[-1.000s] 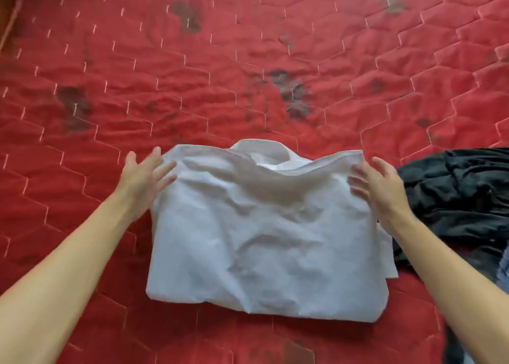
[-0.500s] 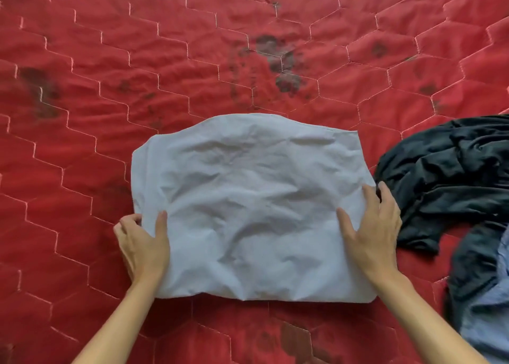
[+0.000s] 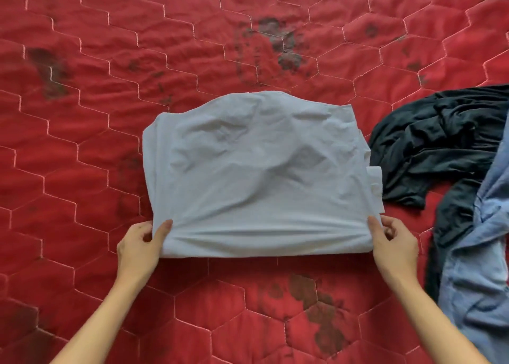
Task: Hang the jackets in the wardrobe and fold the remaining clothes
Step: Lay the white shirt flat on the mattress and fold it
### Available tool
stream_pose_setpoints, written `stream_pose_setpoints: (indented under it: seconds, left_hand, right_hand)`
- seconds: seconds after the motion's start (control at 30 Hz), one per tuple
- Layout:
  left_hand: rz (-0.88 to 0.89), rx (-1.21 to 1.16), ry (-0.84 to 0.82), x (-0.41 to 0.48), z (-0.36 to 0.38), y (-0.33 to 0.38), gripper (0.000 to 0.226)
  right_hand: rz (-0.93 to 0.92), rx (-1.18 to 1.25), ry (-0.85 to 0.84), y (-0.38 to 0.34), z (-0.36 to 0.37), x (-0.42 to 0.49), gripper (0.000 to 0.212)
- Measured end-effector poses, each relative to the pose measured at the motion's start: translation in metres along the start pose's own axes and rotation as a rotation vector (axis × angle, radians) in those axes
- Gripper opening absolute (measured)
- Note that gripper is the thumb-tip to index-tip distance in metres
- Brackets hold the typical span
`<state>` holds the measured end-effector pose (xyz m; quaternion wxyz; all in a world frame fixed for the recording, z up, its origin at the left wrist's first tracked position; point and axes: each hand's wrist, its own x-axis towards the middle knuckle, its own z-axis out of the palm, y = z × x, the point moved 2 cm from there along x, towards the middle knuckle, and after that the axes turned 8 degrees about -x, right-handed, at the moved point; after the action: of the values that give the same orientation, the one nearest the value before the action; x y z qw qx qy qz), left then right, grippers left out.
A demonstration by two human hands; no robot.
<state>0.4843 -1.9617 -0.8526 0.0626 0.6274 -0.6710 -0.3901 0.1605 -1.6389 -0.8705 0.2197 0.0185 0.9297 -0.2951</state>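
Note:
A folded white shirt lies in the middle of the red quilted bed cover. My left hand pinches its near left corner, thumb on top and fingers under the cloth. My right hand pinches the near right corner the same way. The near edge is bunched and slightly lifted between both hands. A small tab of white cloth sticks out at the shirt's right side.
A crumpled black garment lies just right of the shirt. A light blue garment is heaped at the right edge, partly over the black one. Dark stains mark the cover.
The top of the shirt was folded down over the collar. Both hands slid from the far corners to the near corners and now pinch the near edge.

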Motion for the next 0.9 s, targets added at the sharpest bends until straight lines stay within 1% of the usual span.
stream_pose_setpoints:
  seconds: [0.07,0.1,0.17,0.2,0.27,0.3,0.37,0.43,0.47,0.53,0.6,0.67,0.73,0.77,0.83,0.87,0.9]
  left_hand:
    - [0.003,-0.002,-0.003,-0.002,-0.008,-0.004,0.052]
    - [0.002,0.001,-0.021,-0.003,-0.009,-0.011,0.051]
    - [-0.036,-0.028,-0.062,-0.005,-0.006,-0.021,0.041]
    - [-0.065,-0.073,-0.078,-0.005,-0.005,-0.024,0.041]
    - [-0.170,-0.245,-0.097,-0.007,-0.001,-0.026,0.051]
    - [-0.207,-0.311,-0.129,-0.009,0.001,-0.026,0.052]
    - [-0.218,-0.319,-0.211,-0.014,0.004,-0.026,0.050]
    - [-0.221,-0.281,-0.280,-0.018,0.005,-0.032,0.047]
    - [-0.211,-0.265,-0.296,-0.018,0.003,-0.035,0.046]
    - [-0.214,-0.231,-0.320,-0.016,-0.001,-0.045,0.046]
    - [-0.221,-0.237,-0.365,-0.017,-0.005,-0.047,0.041]
    - [-0.222,-0.257,-0.380,-0.022,-0.006,-0.048,0.031]
    - [-0.233,-0.281,-0.387,-0.026,-0.007,-0.052,0.026]
    - [-0.239,-0.289,-0.395,-0.028,-0.007,-0.053,0.027]
    - [-0.253,-0.316,-0.398,-0.029,-0.008,-0.052,0.030]
    - [-0.260,-0.338,-0.382,-0.028,-0.008,-0.051,0.031]
    - [-0.261,-0.358,-0.356,-0.027,-0.009,-0.051,0.033]
  right_hand:
    - [0.012,-0.038,-0.016,0.006,-0.004,-0.002,0.018]
    - [0.010,-0.079,-0.027,0.010,-0.003,-0.004,0.018]
    - [0.030,-0.136,-0.017,0.017,0.000,-0.008,0.021]
    - [0.055,-0.134,0.010,0.020,0.002,-0.009,0.022]
    - [0.137,-0.100,0.044,0.023,0.003,-0.010,0.026]
    - [0.185,-0.046,0.016,0.023,0.003,-0.013,0.029]
    - [0.253,0.061,-0.089,0.023,0.004,-0.020,0.040]
    - [0.267,0.041,-0.166,0.032,0.005,-0.026,0.051]
    - [0.274,0.030,-0.184,0.036,0.004,-0.029,0.052]
    - [0.325,0.061,-0.199,0.048,0.001,-0.036,0.047]
    - [0.364,0.092,-0.240,0.058,-0.003,-0.045,0.042]
    - [0.389,0.101,-0.309,0.066,-0.005,-0.052,0.047]
    - [0.397,0.084,-0.351,0.068,-0.006,-0.058,0.050]
    - [0.394,0.085,-0.351,0.065,-0.005,-0.060,0.045]
    - [0.378,0.132,-0.334,0.053,-0.004,-0.060,0.022]
    - [0.368,0.152,-0.319,0.046,-0.003,-0.060,0.015]
    - [0.352,0.162,-0.300,0.039,-0.001,-0.059,0.020]
